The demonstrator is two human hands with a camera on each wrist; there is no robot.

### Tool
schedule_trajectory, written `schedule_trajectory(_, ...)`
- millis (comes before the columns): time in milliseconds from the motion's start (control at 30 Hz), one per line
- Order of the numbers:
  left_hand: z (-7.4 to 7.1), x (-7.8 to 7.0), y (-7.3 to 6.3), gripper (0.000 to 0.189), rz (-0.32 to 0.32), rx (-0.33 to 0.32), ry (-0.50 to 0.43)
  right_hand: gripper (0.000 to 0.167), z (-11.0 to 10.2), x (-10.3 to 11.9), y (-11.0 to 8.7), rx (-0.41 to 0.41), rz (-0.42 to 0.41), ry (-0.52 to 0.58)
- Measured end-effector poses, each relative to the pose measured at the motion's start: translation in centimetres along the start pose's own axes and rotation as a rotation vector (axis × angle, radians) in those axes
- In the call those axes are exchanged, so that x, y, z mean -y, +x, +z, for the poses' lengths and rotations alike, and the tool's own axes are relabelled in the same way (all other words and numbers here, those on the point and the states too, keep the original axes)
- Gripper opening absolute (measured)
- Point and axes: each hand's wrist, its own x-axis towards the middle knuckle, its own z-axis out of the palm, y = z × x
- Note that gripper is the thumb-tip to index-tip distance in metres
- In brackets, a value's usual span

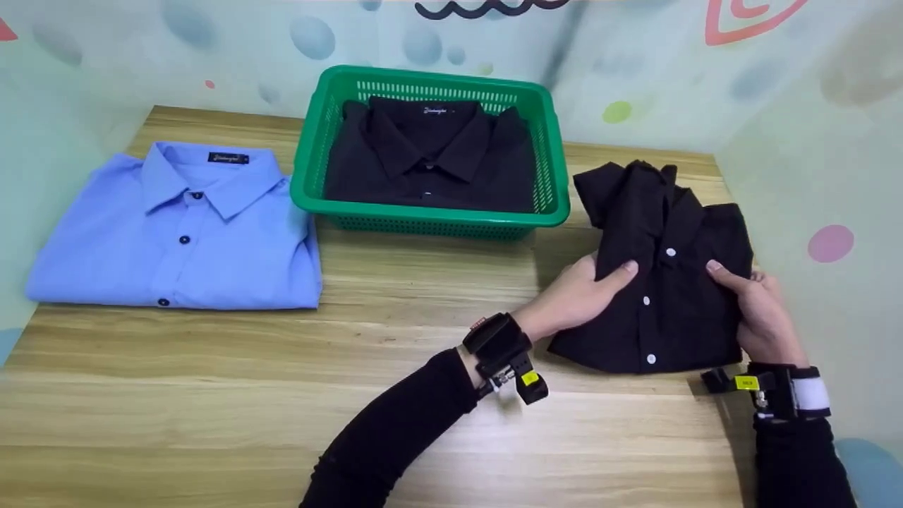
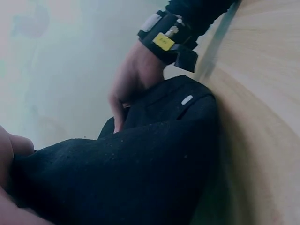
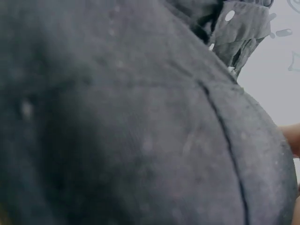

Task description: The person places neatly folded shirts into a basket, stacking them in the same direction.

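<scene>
Both hands grip a small black shirt (image 1: 677,310) with white buttons at the right of the table, its collar crumpled and its top edge uneven. My left hand (image 1: 582,293) holds the shirt's left side, thumb on the front and the other fingers hidden behind the cloth. On the opposite side my right hand (image 1: 765,314) pinches the edge, thumb in front. In the left wrist view the black cloth (image 2: 126,164) bulges across the frame, with the right hand (image 2: 136,75) beyond it. Dark fabric (image 3: 154,131) fills most of the right wrist view.
A green plastic basket (image 1: 430,219) stands at the back middle, with a folded black shirt (image 1: 430,155) inside, collar up. To its left a folded light blue shirt (image 1: 176,240) lies on the wooden table (image 1: 282,395). Patterned walls (image 1: 670,85) rise behind and at the sides.
</scene>
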Motion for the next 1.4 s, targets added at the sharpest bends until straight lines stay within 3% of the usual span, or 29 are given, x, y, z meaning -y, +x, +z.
schedule_trajectory(267, -0.7, -1.2, -0.2, 0.029, -0.017, -0.066, -0.101, 0.011, 0.2, -0.4, 0.1, 0.089, -0.097, 0.244)
schedule_trajectory(533, -1.8, -2.5, -0.6, 0.027, 0.038, -0.078, -0.118, 0.022, 0.2, -0.5, 0.2, 0.202, -0.134, 0.426)
schedule_trajectory(733, -2.5, -3.0, -0.9, 0.033, 0.053, -0.048, -0.15, 0.028, 0.4, -0.7, 0.1, 0.291, -0.15, 0.472)
schedule_trajectory(933, -3.0, -3.4, -1.0, 0.035, 0.041, -0.061, -0.127, 0.031, 0.6, -1.0, 0.2, 0.342, -0.177, 0.475)
schedule_trajectory(1400, -4.8, -4.1, -1.5, 0.03, 0.116, -0.053, -0.222, 0.031, 1.7, -1.0, -0.3, 0.402, -0.205, 0.443)
